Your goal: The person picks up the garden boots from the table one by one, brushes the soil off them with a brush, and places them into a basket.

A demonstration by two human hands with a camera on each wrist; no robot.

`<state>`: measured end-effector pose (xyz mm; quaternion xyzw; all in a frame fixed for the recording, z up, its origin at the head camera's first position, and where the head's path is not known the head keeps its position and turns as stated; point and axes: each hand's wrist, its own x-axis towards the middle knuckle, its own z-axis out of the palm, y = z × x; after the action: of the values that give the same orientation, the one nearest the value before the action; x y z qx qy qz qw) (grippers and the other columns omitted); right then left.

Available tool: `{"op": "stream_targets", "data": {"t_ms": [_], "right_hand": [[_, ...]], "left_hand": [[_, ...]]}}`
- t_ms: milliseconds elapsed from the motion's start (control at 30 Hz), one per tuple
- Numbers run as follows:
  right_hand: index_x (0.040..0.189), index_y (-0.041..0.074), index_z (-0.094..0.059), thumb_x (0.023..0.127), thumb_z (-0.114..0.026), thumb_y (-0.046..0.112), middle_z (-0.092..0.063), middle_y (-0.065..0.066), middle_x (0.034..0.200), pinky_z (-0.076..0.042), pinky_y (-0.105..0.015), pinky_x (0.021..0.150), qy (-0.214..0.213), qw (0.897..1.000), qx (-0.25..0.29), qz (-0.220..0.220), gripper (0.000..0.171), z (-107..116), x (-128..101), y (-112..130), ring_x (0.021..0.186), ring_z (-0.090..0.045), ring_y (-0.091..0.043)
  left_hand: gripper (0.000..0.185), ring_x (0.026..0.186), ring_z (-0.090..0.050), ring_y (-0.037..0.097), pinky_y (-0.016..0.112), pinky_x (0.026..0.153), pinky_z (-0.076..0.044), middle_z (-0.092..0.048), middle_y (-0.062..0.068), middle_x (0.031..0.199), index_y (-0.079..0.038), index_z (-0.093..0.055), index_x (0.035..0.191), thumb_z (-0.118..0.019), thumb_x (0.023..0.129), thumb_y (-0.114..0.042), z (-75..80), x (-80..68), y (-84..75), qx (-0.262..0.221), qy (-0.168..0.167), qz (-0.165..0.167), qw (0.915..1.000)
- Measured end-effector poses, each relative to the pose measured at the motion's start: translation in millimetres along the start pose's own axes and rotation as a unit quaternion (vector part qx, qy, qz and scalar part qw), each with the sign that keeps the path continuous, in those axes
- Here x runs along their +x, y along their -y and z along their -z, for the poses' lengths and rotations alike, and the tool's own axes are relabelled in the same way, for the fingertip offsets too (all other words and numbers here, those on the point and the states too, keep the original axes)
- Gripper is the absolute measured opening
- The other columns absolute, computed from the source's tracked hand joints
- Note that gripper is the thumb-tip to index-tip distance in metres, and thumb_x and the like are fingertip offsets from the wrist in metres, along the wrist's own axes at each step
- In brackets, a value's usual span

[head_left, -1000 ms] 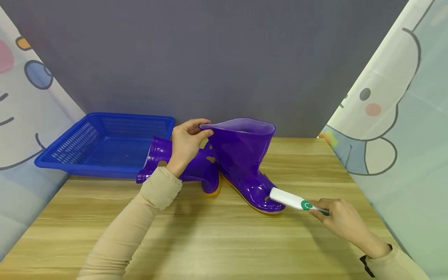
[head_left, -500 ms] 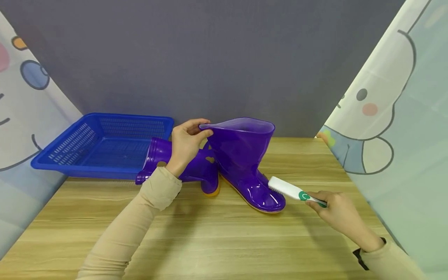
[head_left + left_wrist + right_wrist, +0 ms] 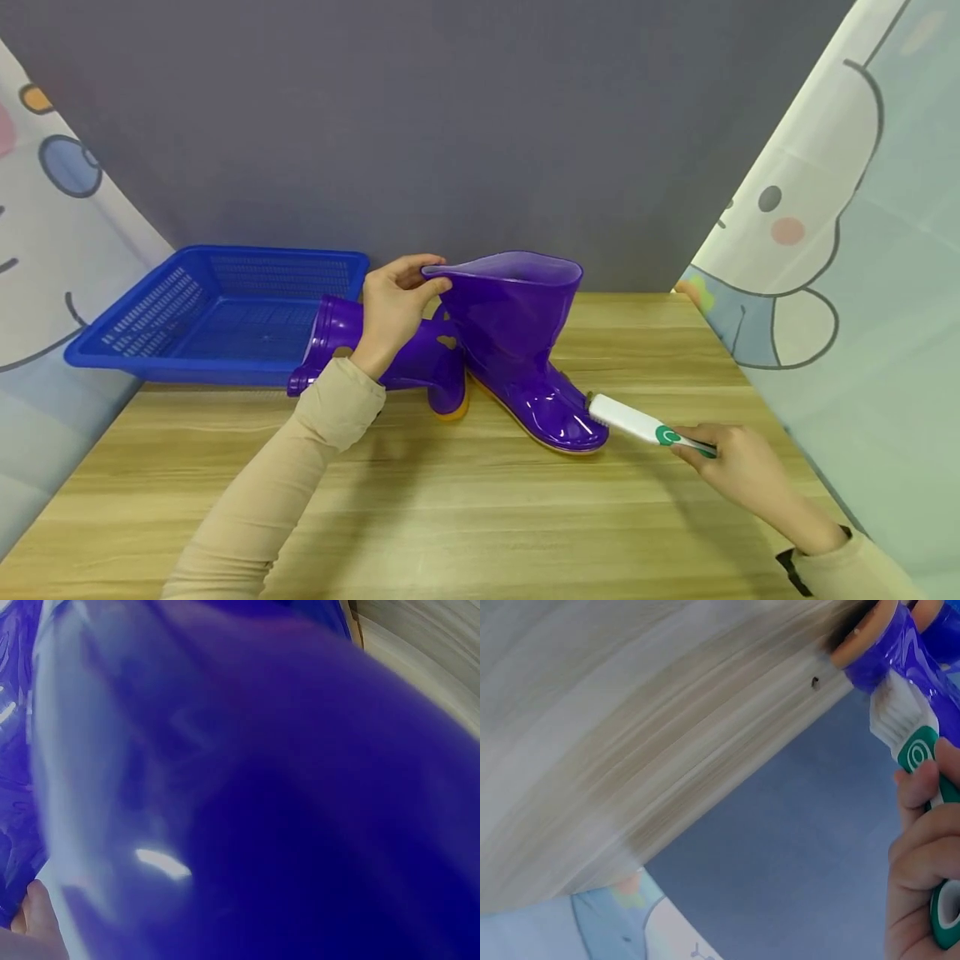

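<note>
Standing boot (image 3: 510, 333) pinched by left hand (image 3: 393, 308), brush (image 3: 630, 421) gripped by right hand (image 3: 741, 467) at toe (image 3: 566, 429). Brushing seems part-done; brown patches (image 3: 447, 342) left on lying boot (image 3: 420, 362), towards back of bench (image 3: 480, 517).

The left arm (image 3: 262, 492) stretches well forward, the left hand (image 3: 392, 312) pinching between thumb (image 3: 435, 288) and fingers (image 3: 411, 263); over on the other side, the right hand (image 3: 742, 467) grips firmly.

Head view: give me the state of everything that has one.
Standing boot: upright, top open
Lying boot: on its side, brown-patched
Basket: upright, open-topped
Brush: held, head at the standing boot's toe
Left hand: pinching the standing boot's rim
Right hand: gripping the brush
</note>
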<state>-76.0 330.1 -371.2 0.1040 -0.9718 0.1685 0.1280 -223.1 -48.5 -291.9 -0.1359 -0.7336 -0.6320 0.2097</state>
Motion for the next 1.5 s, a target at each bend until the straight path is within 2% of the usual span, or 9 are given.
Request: {"op": "stream_targets", "data": {"t_ms": [100,300,400,467,600,833,933,1133,1500], "right_hand": [[0.094,0.005,-0.073,0.074,-0.074,0.014,-0.065,0.001,0.068,-0.026,-0.019,0.039,0.01,1.0,0.001,-0.006,0.023,7.2,-4.0,-4.1,0.043,-0.022,0.001],[0.1,0.005,-0.071,0.079,-0.071,0.018,-0.071,-0.014,0.088,-0.029,-0.021,0.038,0.025,0.999,-0.002,-0.03,0.025,18.8,4.2,-6.1,0.041,-0.025,-0.001],[0.099,0.002,-0.071,0.08,-0.07,0.019,-0.07,-0.012,0.083,-0.029,-0.021,0.04,0.005,0.999,0.012,-0.041,0.025,12.0,11.5,-4.2,0.043,-0.029,-0.002],[0.099,0.0,-0.07,0.081,-0.069,0.019,-0.067,-0.007,0.071,-0.029,-0.022,0.039,-0.006,0.999,0.019,-0.044,0.026,3.5,16.2,-3.0,0.042,-0.029,-0.002],[0.101,-0.002,-0.069,0.082,-0.068,0.019,-0.048,0.003,0.051,-0.027,-0.021,0.037,-0.008,0.999,0.026,-0.044,0.029,-13.9,24.4,-1.9,0.039,-0.021,-0.002],[0.103,0.0,-0.069,0.082,-0.067,0.018,-0.048,0.004,0.052,-0.028,-0.021,0.037,0.046,0.997,0.007,-0.054,0.027,-19.1,19.5,-9.6,0.04,-0.022,-0.003],[0.104,0.001,-0.069,0.082,-0.067,0.018,-0.034,0.006,0.046,-0.026,-0.02,0.037,0.059,0.996,-0.021,-0.059,0.027,-12.5,13.1,-13.8,0.04,-0.021,-0.004],[0.108,-0.001,-0.066,0.084,-0.066,0.02,-0.033,0.005,0.046,-0.023,-0.019,0.035,0.033,0.997,-0.028,-0.063,0.032,-5.9,13.3,-12.3,0.038,-0.022,-0.005],[0.104,-0.002,-0.067,0.083,-0.067,0.021,-0.058,0.0,0.063,-0.027,-0.023,0.037,0.0,0.999,0.01,-0.047,0.032,-12.7,22.9,7.5,0.04,-0.025,-0.004]], "left_hand": [[0.029,0.079,-0.065,0.003,0.015,0.063,-0.049,-0.069,0.012,0.1,-0.003,-0.07,0.099,-0.077,0.072,-0.009,1.1,0.8,0.3,-0.003,0.001,0.0,1.0],[0.03,0.08,-0.064,0.004,0.014,0.06,-0.046,-0.069,0.01,0.1,-0.004,-0.07,0.1,-0.077,0.072,-0.012,2.5,1.1,-0.7,0.005,0.001,0.018,0.9998],[0.03,0.082,-0.064,0.006,0.014,0.058,-0.044,-0.069,0.009,0.101,-0.005,-0.07,0.101,-0.077,0.073,-0.013,2.1,0.1,-1.0,0.009,0.004,0.03,0.9995],[0.03,0.083,-0.064,0.007,0.014,0.059,-0.044,-0.069,0.009,0.102,-0.005,-0.069,0.101,-0.076,0.073,-0.013,1.4,-0.7,-1.4,0.007,0.009,0.035,0.9993],[0.029,0.084,-0.065,0.008,0.014,0.062,-0.046,-0.069,0.008,0.102,-0.007,-0.07,0.101,-0.076,0.073,-0.013,0.5,-1.2,-1.5,0.009,0.009,0.039,0.9992],[0.029,0.085,-0.065,0.013,0.014,0.059,-0.044,-0.069,0.009,0.101,-0.006,-0.07,0.1,-0.077,0.073,-0.012,0.3,-0.9,-0.2,0.008,0.003,0.033,0.9994],[0.029,0.083,-0.065,0.009,0.014,0.06,-0.045,-0.07,0.01,0.1,-0.005,-0.07,0.1,-0.077,0.073,-0.011,0.3,-0.1,0.3,0.006,0.004,0.028,0.9996],[0.031,0.081,-0.064,0.004,0.014,0.057,-0.043,-0.07,0.009,0.1,-0.005,-0.068,0.104,-0.076,0.074,-0.012,3.3,2.6,-1.8,0.015,0.007,0.034,0.9993],[0.04,0.106,-0.06,0.021,0.033,0.086,-0.05,-0.063,0.012,0.116,-0.009,-0.059,0.12,-0.068,0.082,-0.01,5.6,10.9,-19.9,0.067,0.082,0.084,0.9908]]}}
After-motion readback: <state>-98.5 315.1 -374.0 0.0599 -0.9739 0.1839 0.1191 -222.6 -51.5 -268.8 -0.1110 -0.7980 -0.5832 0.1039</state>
